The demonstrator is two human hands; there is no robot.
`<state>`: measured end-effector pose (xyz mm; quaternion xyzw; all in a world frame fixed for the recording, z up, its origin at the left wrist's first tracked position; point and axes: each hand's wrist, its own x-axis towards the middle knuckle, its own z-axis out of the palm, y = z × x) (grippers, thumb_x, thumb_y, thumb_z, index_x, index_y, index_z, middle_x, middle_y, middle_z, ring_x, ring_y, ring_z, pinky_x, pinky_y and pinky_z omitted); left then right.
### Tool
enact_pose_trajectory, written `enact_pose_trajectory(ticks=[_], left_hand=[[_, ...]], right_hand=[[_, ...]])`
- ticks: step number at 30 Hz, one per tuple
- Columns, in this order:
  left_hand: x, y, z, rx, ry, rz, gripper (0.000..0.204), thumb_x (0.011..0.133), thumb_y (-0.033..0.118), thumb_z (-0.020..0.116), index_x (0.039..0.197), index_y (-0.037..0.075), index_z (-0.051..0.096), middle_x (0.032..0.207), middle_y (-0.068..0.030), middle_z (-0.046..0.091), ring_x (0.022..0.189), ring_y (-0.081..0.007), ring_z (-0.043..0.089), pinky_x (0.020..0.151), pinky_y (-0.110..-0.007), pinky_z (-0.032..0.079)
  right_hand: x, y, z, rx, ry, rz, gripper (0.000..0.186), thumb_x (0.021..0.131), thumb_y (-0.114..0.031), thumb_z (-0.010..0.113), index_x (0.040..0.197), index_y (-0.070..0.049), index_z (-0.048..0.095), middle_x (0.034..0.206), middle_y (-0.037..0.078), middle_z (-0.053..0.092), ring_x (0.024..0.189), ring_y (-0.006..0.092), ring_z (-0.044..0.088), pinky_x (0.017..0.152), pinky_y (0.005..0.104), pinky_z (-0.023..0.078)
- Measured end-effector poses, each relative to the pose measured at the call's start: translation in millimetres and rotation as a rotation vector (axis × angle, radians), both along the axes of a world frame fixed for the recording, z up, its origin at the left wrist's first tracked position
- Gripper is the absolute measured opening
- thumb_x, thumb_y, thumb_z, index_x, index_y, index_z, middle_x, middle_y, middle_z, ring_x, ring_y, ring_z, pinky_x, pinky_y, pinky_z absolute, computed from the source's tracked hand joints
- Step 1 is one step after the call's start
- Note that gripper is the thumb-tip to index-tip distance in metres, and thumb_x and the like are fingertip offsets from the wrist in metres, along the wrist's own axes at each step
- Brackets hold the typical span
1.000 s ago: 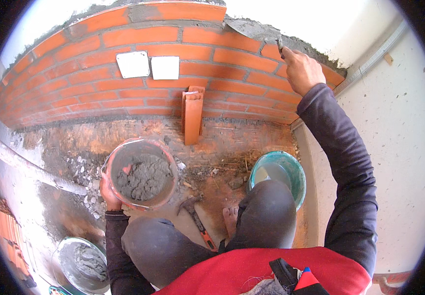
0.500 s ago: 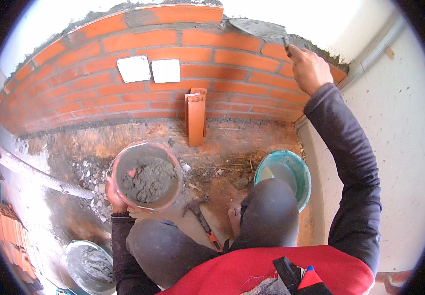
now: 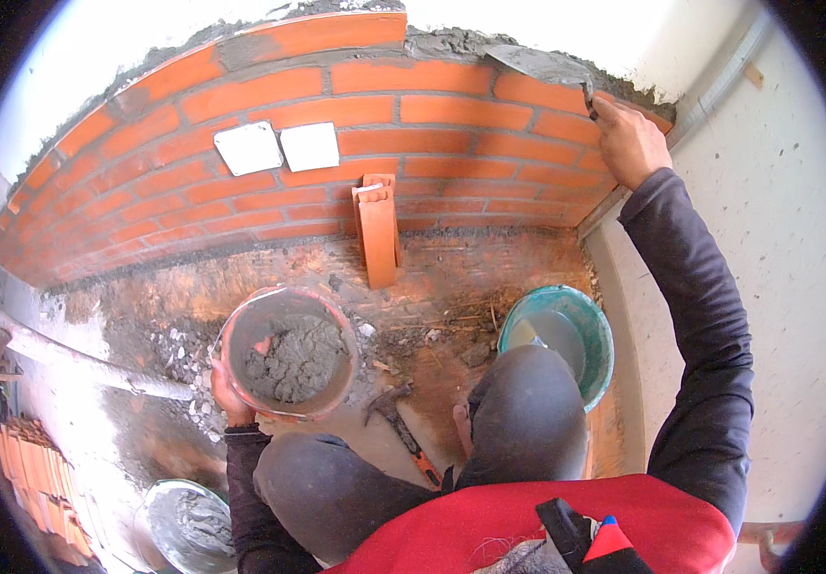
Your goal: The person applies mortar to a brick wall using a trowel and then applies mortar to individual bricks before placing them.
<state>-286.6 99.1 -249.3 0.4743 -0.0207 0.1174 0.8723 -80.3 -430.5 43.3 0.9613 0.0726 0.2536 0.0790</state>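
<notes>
My right hand (image 3: 628, 143) grips the handle of a trowel (image 3: 537, 64), whose grey blade lies along the wet mortar (image 3: 441, 43) on the top of an orange brick wall (image 3: 193, 177). My left hand (image 3: 231, 394) is closed on the left side of a red bucket (image 3: 344, 364) with grey mortar (image 3: 303, 354) inside. Two white square plates (image 3: 246, 147) sit on the wall. Below them orange hollow bricks (image 3: 374, 239) stand upright against it. A claw hammer (image 3: 408, 440) with an orange-and-black handle lies between the bucket and my knees.
A teal bucket (image 3: 590, 325) of cloudy liquid stands by my right knee. A metal pole (image 3: 88, 349) crosses the left side, above stacked orange bricks (image 3: 40, 478) and a bucket of grey mortar (image 3: 193, 526). A pale wall (image 3: 738, 239) bounds the right. Rubble (image 3: 183, 354) litters the floor.
My right hand and the trowel have moved rightward and a little down along the wall's top, uncovering some mortar at the left. My left hand stays on the red bucket.
</notes>
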Motion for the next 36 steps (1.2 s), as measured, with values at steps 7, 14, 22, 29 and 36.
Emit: enact_pose_trajectory(ticks=[7,14,22,29,36], left_hand=[[-2,17,-23,-0.031,0.048,-0.018,0.076,0.1,0.055,0.029,0.147,-0.005,0.03,0.149,-0.0159,0.039,0.137,-0.0293,0.037,0.115,-0.041,0.024],[2,-4,4,-0.016,-0.021,-0.053,0.073,0.102,0.053,0.027,0.147,-0.005,0.031,0.148,-0.0161,0.04,0.136,-0.0296,0.038,0.114,-0.041,0.025],[-1,13,-17,0.064,0.034,0.014,0.071,0.103,0.051,0.025,0.147,-0.005,0.031,0.147,-0.0152,0.042,0.136,-0.0299,0.039,0.114,-0.043,0.027],[-6,23,-25,-0.055,0.126,-0.009,0.07,0.103,0.051,0.026,0.149,-0.001,0.029,0.15,-0.0142,0.039,0.137,-0.03,0.037,0.115,-0.043,0.025],[1,1,0,0.071,0.055,-0.046,0.071,0.102,0.054,0.029,0.148,0.0,0.031,0.148,-0.0132,0.041,0.136,-0.0283,0.039,0.114,-0.042,0.026]], right_hand=[[19,14,-5,0.044,-0.019,0.154,0.029,0.088,-0.01,0.051,0.116,-0.007,0.058,0.103,0.017,0.065,0.096,0.0396,0.062,0.078,0.0502,0.05],[12,-4,-8,0.03,-0.002,0.058,0.037,0.087,-0.008,0.051,0.122,-0.012,0.058,0.102,0.017,0.066,0.094,0.04,0.063,0.079,0.0499,0.051],[4,-48,-13,0.036,-0.031,-0.014,0.036,0.086,-0.009,0.047,0.119,-0.012,0.062,0.109,0.016,0.067,0.1,0.0376,0.064,0.085,0.0481,0.051],[2,-81,-16,0.104,-0.005,-0.019,0.037,0.087,-0.009,0.047,0.121,-0.012,0.061,0.11,0.014,0.067,0.101,0.038,0.063,0.086,0.0473,0.051],[8,-60,-20,0.102,-0.066,-0.004,0.036,0.09,-0.012,0.044,0.122,-0.013,0.061,0.109,0.017,0.067,0.102,0.038,0.063,0.085,0.0474,0.051]])
